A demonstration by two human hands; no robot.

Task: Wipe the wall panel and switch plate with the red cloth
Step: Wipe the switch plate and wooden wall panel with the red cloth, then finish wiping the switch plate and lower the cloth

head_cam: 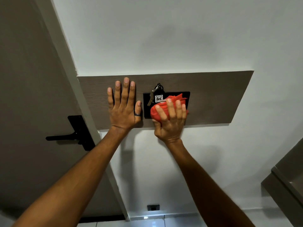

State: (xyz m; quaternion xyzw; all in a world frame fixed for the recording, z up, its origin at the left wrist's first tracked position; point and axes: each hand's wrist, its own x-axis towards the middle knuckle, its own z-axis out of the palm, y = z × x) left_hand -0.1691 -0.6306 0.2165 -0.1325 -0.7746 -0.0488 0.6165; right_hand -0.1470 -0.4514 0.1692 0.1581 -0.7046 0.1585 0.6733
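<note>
Two bare forearms rise from the bottom edge toward a white wall (180, 38), and both hands rest against it. On the left, the left hand (123, 108) lies flat and fully spread on the wall panel (218, 95), a brown wood-grain strip running across the wall from the door frame; its fingers point up, the palm presses the panel, it grips nothing, and a dark ring (137, 114) sits on one finger. Just beside it to the right is the black switch plate (146, 104), mounted on the panel. The right hand (170, 122) is curled around the red cloth (161, 110), which is bunched into a wad and pressed against the lower right part of the switch plate; the fingers wrap over the front of the cloth and the thumb tucks beneath it, while a pointed fold of fabric sticks out above the fingertips. A set of keys (150, 97) hangs at the top of the plate with a white tag (159, 98) reading 406, just left of the cloth and touching or nearly touching it. Left of the panel stands a grey-brown door (29, 79) with a black lever handle (65, 137). Low on the wall, near the pale tiled floor (147, 222), sits a small black socket (153, 207). A grey cabinet edge (287, 181) shows at the lower right.
</note>
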